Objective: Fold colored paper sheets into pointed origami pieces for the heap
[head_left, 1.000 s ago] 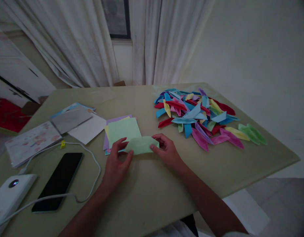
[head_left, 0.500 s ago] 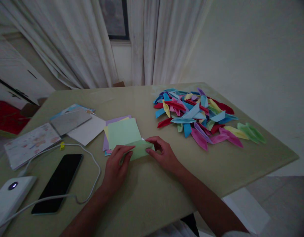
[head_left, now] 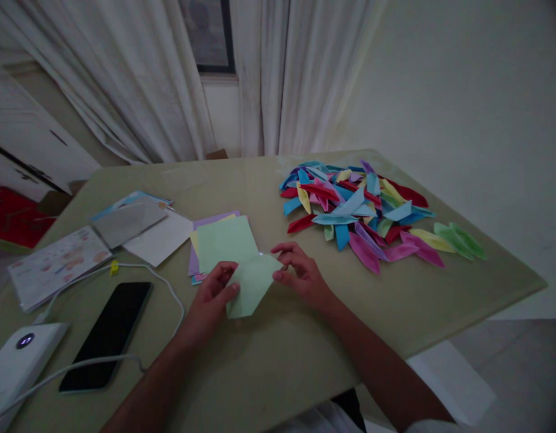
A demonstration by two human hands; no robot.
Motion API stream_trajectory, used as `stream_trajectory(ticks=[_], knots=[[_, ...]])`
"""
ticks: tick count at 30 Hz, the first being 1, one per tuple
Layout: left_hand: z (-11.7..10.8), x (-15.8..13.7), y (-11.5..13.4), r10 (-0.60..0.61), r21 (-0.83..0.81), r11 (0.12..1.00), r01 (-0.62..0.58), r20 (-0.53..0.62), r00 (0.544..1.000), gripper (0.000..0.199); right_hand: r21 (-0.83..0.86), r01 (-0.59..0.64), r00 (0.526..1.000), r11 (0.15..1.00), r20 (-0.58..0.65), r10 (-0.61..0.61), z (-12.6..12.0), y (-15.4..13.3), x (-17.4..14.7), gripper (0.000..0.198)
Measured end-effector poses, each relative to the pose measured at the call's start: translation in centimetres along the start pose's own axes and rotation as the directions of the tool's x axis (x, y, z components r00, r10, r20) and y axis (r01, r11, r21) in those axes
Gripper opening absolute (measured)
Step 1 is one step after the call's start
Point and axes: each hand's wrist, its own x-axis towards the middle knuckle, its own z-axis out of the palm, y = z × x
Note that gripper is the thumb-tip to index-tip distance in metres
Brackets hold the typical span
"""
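Note:
A pale green sheet of paper [head_left: 251, 287] is held up between my two hands, just above the table and tilted, with some corners folded in. My left hand [head_left: 212, 294] pinches its left edge, thumb in front and fingers behind. At the upper right corner, my right hand [head_left: 302, 276] grips the sheet between thumb and fingertips. Right behind it lies a stack of square coloured paper [head_left: 226, 240], light green on top, with purple and yellow edges showing beneath.
A heap of folded paper pieces [head_left: 350, 204] in many colours covers the back right of the table [head_left: 314, 361]. On the left are a black phone [head_left: 107, 331], a white power bank [head_left: 29, 355] with a white cable [head_left: 101, 361], and flat printed packets [head_left: 59, 264].
The green paper has turned and opened toward me, its lower corner now hanging down, where before it was a low, flat strip. My left hand has rotated with it; both hands keep hold.

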Motion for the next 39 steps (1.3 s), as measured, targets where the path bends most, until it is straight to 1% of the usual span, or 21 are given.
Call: stream_trajectory(ticks=[2,3,4,6,7,9,11,12,13,15,17,19,22,23,24,26,28,30,32,36,39], knots=[[-0.2,-0.2,0.1,-0.044,0.064,0.997,0.036,0.133,0.99,0.043,0.074,-0.022,0.999,0.997,0.051,0.019,-0.1,0.0,0.1,0.026],[-0.2,-0.3,0.2,-0.068,0.115,0.992,0.049,0.17,0.983,0.044,0.112,-0.051,0.994,0.992,0.098,0.04,-0.1,-0.1,0.1,0.028],[-0.1,-0.4,0.3,-0.09,0.164,0.985,0.062,0.175,0.98,0.045,0.145,-0.086,0.986,0.986,0.153,0.064,-0.1,-0.2,0.1,0.03],[0.2,-0.5,0.5,-0.116,0.217,0.972,0.088,0.119,0.986,0.045,0.185,-0.161,0.959,0.97,0.263,0.109,-0.1,-0.6,0.1,0.034],[0.5,-0.5,0.6,-0.103,0.215,0.973,0.085,0.074,0.992,0.044,0.195,-0.188,0.945,0.963,0.303,0.123,0.0,-0.8,0.1,0.036],[0.9,-0.3,0.9,-0.04,0.166,0.985,0.033,0.036,0.999,0.042,0.195,-0.21,0.928,0.958,0.349,0.132,0.1,-1.1,0.0,0.038],[1.0,-0.1,1.2,0.043,0.112,0.993,-0.046,0.029,0.999,0.046,0.18,-0.198,0.925,0.963,0.359,0.123,0.2,-1.1,0.0,0.039],[1.0,0.0,1.3,0.048,0.103,0.993,-0.054,0.06,0.997,0.049,0.17,-0.189,0.927,0.967,0.356,0.118,0.2,-1.1,0.0,0.038],[1.0,0.0,1.4,0.031,0.103,0.994,-0.042,0.104,0.994,0.051,0.161,-0.181,0.929,0.97,0.351,0.115,0.2,-1.0,0.0,0.038],[0.9,-0.2,1.5,-0.055,0.133,0.991,0.029,0.202,0.978,0.045,0.153,-0.168,0.934,0.974,0.34,0.108,0.2,-0.8,0.0,0.036],[1.0,-0.5,1.6,-0.113,0.157,0.985,0.077,0.237,0.965,0.039,0.17,-0.172,0.939,0.97,0.326,0.109,0.2,-0.8,0.1,0.035],[1.2,-0.8,1.6,-0.078,0.162,0.986,0.042,0.228,0.97,0.038,0.201,-0.204,0.938,0.958,0.32,0.133,0.1,-0.9,0.1,0.036],[1.6,-0.9,1.8,0.055,0.165,0.982,-0.097,0.239,0.969,0.037,0.224,-0.258,0.926,0.94,0.334,0.175,0.2,-0.9,0.1,0.036],[1.7,-0.9,1.8,0.081,0.163,0.979,-0.122,0.238,0.968,0.036,0.219,-0.268,0.921,0.938,0.345,0.183,0.2,-0.9,0.1,0.035],[1.8,-0.9,1.8,0.088,0.156,0.98,-0.125,0.224,0.971,0.033,0.209,-0.277,0.914,0.938,0.358,0.19,0.4,-0.9,0.1,0.033],[1.8,-0.9,1.6,0.063,0.125,0.988,-0.086,0.173,0.983,0.028,0.188,-0.29,0.9,0.938,0.386,0.201,0.6,-0.7,0.1,0.03],[1.8,-1.0,1.3,0.035,0.097,0.994,-0.05,0.152,0.988,0.031,0.191,-0.293,0.894,0.937,0.403,0.197,0.8,-0.6,0.0,0.028],[1.8,-1.0,1.0,0.034,0.08,0.995,-0.05,0.19,0.981,0.032,0.215,-0.3,0.893,0.929,0.406,0.194,0.9,-0.6,0.0,0.028],[1.7,-1.0,0.8,0.044,0.048,0.997,-0.057,0.236,0.971,0.024,0.249,-0.324,0.89,0.913,0.407,0.205,0.8,-0.7,-0.1,0.029],[1.6,-1.0,0.7,0.077,-0.075,0.995,-0.062,0.215,0.974,0.014,0.294,-0.402,0.878,0.867,0.391,0.275,0.5,-0.9,-0.1,0.032],[1.7,-1.0,0.9,0.088,-0.111,0.992,-0.063,0.239,0.967,0.018,0.276,-0.421,0.875,0.864,0.376,0.306,0.4,-0.8,-0.2,0.033]])
